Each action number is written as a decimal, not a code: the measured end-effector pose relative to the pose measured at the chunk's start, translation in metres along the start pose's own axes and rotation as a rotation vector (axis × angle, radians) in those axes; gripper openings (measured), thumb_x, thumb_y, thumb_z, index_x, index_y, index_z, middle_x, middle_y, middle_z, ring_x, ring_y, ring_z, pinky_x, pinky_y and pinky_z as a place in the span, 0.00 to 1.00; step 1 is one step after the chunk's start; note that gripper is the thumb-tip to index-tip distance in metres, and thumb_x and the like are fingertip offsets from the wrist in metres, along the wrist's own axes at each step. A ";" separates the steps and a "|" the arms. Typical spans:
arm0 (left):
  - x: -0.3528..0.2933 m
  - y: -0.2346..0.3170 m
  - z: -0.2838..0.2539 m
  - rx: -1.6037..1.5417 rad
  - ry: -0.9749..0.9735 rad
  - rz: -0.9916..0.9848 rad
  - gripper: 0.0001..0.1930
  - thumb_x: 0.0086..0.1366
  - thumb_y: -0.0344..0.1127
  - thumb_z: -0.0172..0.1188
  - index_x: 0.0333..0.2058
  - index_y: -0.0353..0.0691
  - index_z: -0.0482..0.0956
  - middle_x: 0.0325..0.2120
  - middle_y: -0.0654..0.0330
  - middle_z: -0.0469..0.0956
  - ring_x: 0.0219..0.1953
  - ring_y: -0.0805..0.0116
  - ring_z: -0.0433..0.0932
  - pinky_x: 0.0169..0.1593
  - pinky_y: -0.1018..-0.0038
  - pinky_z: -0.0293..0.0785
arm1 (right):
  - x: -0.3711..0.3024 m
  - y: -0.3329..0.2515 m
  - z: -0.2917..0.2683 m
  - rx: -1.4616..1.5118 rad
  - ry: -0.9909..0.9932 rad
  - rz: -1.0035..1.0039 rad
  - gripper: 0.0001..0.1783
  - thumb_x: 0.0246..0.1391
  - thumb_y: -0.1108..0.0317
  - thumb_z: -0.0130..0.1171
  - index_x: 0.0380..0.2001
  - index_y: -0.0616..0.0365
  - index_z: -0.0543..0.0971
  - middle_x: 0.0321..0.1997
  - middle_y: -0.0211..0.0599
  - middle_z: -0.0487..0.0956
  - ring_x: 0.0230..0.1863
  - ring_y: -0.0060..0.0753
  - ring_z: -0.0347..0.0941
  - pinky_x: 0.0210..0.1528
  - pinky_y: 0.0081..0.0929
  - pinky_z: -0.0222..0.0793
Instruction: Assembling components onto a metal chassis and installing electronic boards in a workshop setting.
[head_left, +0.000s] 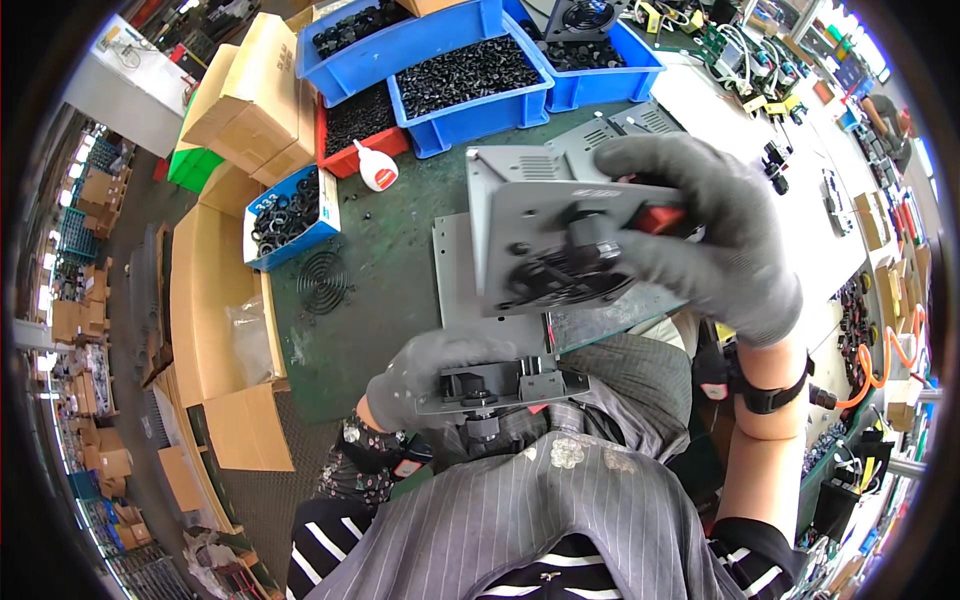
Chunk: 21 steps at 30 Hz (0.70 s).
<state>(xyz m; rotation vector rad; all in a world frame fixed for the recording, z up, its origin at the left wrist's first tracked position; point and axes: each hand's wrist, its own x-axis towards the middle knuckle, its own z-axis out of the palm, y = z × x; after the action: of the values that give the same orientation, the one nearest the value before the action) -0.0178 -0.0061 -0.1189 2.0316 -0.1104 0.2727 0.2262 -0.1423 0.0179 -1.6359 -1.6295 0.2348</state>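
My right hand (pixel 715 235), in a grey glove, grips the right side of a bent grey metal panel (pixel 545 205), tilted above the table. The panel carries a round black fan grille (pixel 565 280), a black knob-like fitting (pixel 592 240) and a red part (pixel 660 217) beside my fingers. Lower and nearer my lap, my gloved left hand (pixel 425 370) is closed on a narrow metal plate (pixel 535 390) seen nearly edge-on, with black fittings on it. Blur hides some of the left fingers. Behind the panel lie more flat grey metal sheets (pixel 455 260).
Blue bins (pixel 470 125) of small black parts stand at the back, beside a red bin (pixel 365 150) and a white bottle (pixel 377 168). Left are a smaller blue bin (pixel 290 225), a loose black grille (pixel 323 282) and an open cardboard box (pixel 215 300). An orange coiled hose (pixel 880 370) hangs right.
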 end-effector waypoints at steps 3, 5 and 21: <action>-0.013 0.010 0.006 0.552 0.445 0.005 0.28 0.45 0.42 0.66 0.45 0.36 0.72 0.44 0.49 0.73 0.43 0.51 0.75 0.42 0.64 0.73 | 0.004 -0.010 0.014 -0.071 -0.086 -0.100 0.23 0.38 0.61 0.68 0.37 0.62 0.76 0.30 0.41 0.77 0.26 0.37 0.74 0.30 0.28 0.69; -0.017 -0.005 0.013 0.628 0.539 0.009 0.30 0.49 0.48 0.63 0.48 0.37 0.70 0.45 0.47 0.70 0.47 0.50 0.72 0.45 0.62 0.72 | -0.002 -0.013 0.028 -0.028 -0.222 -0.024 0.22 0.43 0.58 0.65 0.39 0.62 0.75 0.30 0.42 0.77 0.28 0.41 0.75 0.31 0.32 0.69; -0.012 -0.017 0.026 -0.516 0.392 -0.214 0.32 0.47 0.42 0.68 0.51 0.38 0.68 0.49 0.53 0.70 0.51 0.57 0.69 0.53 0.63 0.65 | -0.027 0.090 -0.068 -0.697 -0.273 0.160 0.24 0.31 0.65 0.65 0.39 0.46 0.76 0.41 0.32 0.76 0.48 0.41 0.69 0.54 0.40 0.60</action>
<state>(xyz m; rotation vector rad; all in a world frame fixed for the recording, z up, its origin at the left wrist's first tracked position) -0.0222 -0.0221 -0.1482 1.4343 0.2572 0.4499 0.3334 -0.1800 -0.0046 -2.3443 -1.9148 -0.0480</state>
